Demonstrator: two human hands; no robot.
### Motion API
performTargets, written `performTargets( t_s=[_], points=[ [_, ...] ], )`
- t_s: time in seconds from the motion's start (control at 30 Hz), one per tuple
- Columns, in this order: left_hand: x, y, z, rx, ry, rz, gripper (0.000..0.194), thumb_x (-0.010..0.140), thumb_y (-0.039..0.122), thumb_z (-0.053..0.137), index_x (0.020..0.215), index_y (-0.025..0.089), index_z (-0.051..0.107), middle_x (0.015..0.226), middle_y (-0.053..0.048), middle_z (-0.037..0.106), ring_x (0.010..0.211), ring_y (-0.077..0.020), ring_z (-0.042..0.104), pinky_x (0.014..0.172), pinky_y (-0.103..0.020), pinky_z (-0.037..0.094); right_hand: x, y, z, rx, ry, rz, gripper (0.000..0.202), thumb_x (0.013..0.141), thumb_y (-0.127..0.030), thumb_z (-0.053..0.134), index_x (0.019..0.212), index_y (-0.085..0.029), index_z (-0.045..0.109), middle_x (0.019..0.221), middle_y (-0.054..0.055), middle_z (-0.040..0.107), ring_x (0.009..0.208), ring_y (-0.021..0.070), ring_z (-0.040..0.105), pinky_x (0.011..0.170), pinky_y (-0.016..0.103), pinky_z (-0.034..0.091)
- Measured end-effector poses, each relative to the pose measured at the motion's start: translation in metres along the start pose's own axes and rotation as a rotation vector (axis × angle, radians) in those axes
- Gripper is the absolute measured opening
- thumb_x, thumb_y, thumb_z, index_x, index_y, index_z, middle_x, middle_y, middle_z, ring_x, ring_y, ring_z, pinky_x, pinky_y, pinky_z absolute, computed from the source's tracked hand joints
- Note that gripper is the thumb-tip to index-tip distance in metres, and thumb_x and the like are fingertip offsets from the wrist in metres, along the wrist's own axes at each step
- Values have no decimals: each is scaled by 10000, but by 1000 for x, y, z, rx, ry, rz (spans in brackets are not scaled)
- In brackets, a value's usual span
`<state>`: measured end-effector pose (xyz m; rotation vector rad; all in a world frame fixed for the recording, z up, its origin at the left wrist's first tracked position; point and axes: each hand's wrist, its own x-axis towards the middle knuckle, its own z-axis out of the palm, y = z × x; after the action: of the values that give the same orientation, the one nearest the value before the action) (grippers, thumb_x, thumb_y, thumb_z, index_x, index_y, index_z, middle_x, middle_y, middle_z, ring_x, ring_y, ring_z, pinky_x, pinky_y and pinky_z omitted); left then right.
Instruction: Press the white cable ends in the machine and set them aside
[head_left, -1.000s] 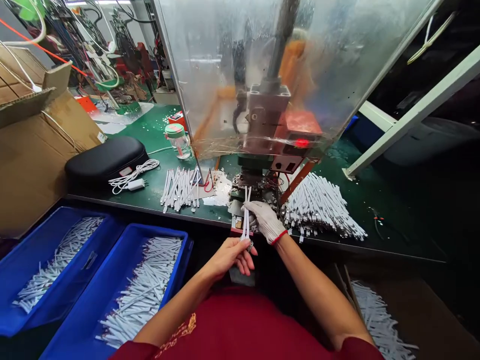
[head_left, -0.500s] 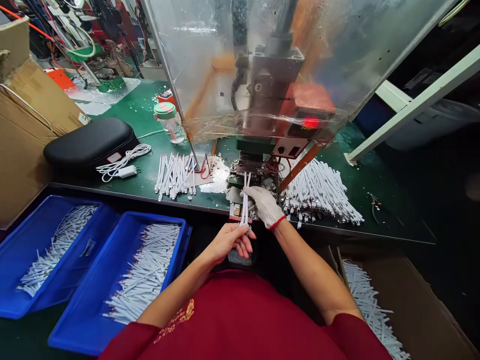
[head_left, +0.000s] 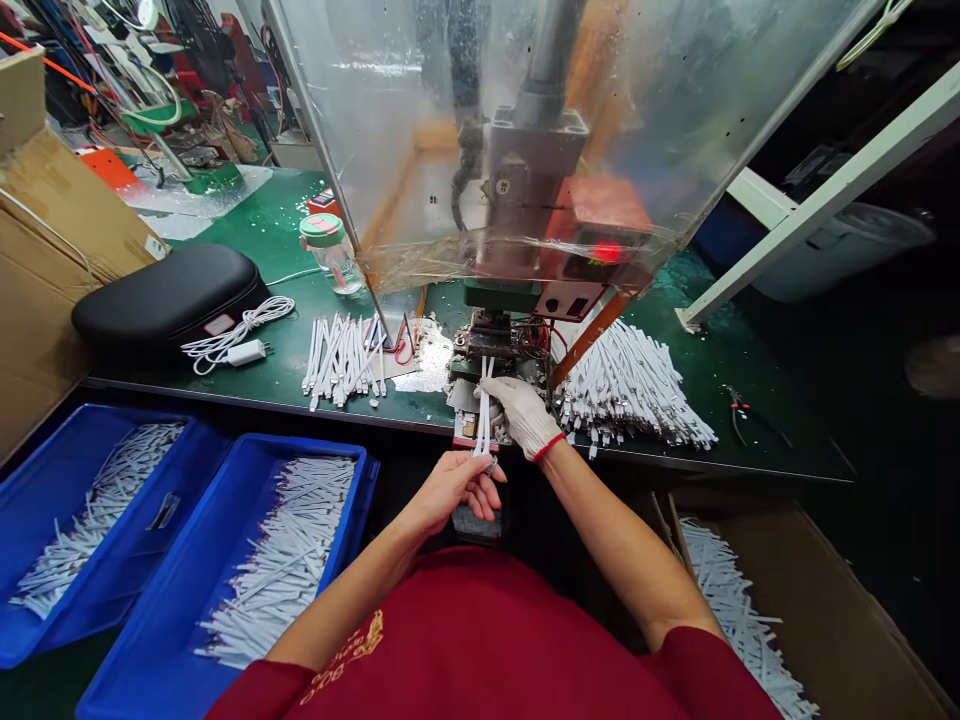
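Observation:
Two short white cables [head_left: 484, 415] run side by side from my left hand up to the dark metal tool [head_left: 489, 338] of a press. My bare left hand [head_left: 461, 485] pinches their lower ends between thumb and forefinger, its other fingers curled. In a white knit glove with a red cuff, my right hand [head_left: 525, 412] is closed on the cables higher up, just in front of the press. The upper cable ends are at the tool's front edge; their tips are hidden.
A hazy plastic shield [head_left: 420, 130] hangs before the press. White cables lie in a small pile [head_left: 341, 358] left, a larger pile [head_left: 630, 385] right, blue bins [head_left: 225, 480] and a cardboard box [head_left: 847, 610]. Also on the bench: jar [head_left: 334, 255], black case [head_left: 172, 290], cutters [head_left: 739, 412].
The view has shifted slightly. The press's dark tool sits lower beneath the green block, with a shaft showing between them. Both hands keep their hold on the cables.

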<state>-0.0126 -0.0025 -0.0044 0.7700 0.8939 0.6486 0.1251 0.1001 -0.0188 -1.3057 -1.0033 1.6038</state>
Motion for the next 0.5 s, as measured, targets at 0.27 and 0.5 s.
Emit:
performTargets(
  t_s=[0.27, 0.5],
  points=[
    [2, 4, 5, 30, 47, -6, 621, 768, 687, 549, 811, 77, 656, 586, -89, 677, 426, -138, 620, 397, -178, 425, 7, -21, 7, 183, 35, 21, 243, 765, -356, 671, 758, -113, 676, 650, 52, 648, 497, 113, 561, 421, 199, 467],
    [10, -1, 5, 28, 37, 20, 675, 705, 740, 527, 731, 77, 652, 555, -90, 657, 399, -145, 593, 392, -210, 415, 19, -23, 9, 246, 54, 73, 196, 787, -302, 669, 748, -110, 662, 624, 57, 641, 476, 120, 568, 429, 214, 477]
  ],
)
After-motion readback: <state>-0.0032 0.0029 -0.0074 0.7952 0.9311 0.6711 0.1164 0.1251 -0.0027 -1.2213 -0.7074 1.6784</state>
